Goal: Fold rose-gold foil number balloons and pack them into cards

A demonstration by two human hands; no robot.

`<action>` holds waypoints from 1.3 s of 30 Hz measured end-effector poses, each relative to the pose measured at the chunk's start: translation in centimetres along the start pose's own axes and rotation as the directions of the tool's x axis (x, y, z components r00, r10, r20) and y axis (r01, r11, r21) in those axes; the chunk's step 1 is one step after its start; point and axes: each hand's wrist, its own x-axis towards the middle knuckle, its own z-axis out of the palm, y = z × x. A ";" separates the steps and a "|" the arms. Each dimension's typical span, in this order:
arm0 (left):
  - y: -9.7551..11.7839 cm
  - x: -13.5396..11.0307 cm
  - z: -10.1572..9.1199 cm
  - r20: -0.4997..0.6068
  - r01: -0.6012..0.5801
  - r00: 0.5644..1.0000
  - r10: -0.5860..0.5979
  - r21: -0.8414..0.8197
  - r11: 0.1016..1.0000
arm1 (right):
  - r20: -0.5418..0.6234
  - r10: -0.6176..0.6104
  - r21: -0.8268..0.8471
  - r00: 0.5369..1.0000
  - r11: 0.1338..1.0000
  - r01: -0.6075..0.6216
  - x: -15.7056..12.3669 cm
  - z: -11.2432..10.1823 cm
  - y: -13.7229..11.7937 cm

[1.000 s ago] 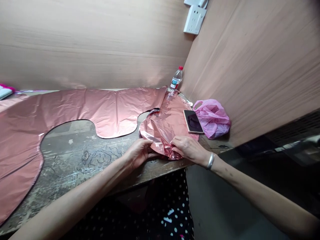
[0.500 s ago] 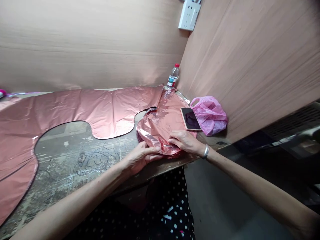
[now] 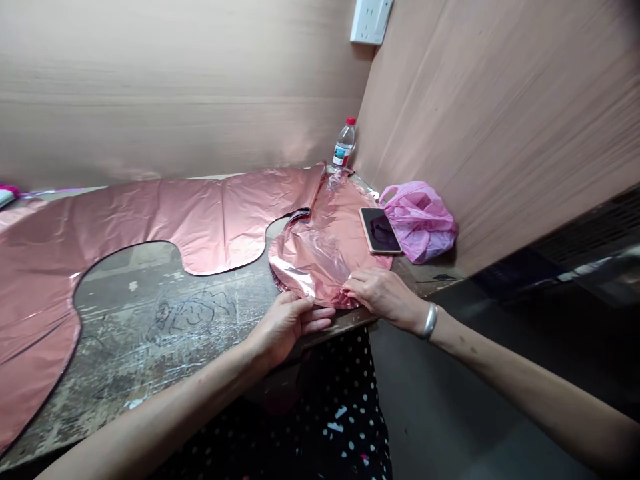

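Note:
A large flat rose-gold foil balloon point(image 3: 200, 213) lies spread over the worn wooden table point(image 3: 165, 333). Its right end is folded into a crumpled round bundle point(image 3: 320, 253) near the front edge. My left hand point(image 3: 290, 323) pinches the near left rim of that bundle between thumb and fingers. My right hand point(image 3: 383, 293), with a silver bangle on the wrist, grips the bundle's near right edge, fingers curled onto the foil.
A smartphone point(image 3: 380, 230) lies face up on the foil beside a pink plastic bag point(image 3: 420, 220). A water bottle point(image 3: 344, 143) stands in the corner under a wall socket point(image 3: 370, 20). Plywood walls close in the back and right.
My left hand has slid a little nearer along the bundle's rim. My right hand stayed on the foil edge and drew slightly back. The view shifted down and right.

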 end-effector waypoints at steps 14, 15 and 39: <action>-0.6 0.6 1.3 0.062 0.020 0.998 -0.020 0.005 1.000 | -0.018 -0.039 0.390 0.999 0.920 0.043 2.4 1.0 2.8; -0.7 0.7 1.5 0.080 0.012 0.997 -0.013 0.014 1.000 | -0.011 -0.011 0.434 1.000 0.901 0.015 2.4 0.9 2.8; -1.8 1.6 2.9 0.167 -0.292 0.950 0.265 0.165 0.942 | 0.032 0.101 0.783 0.994 0.616 -0.088 0.7 -1.0 1.4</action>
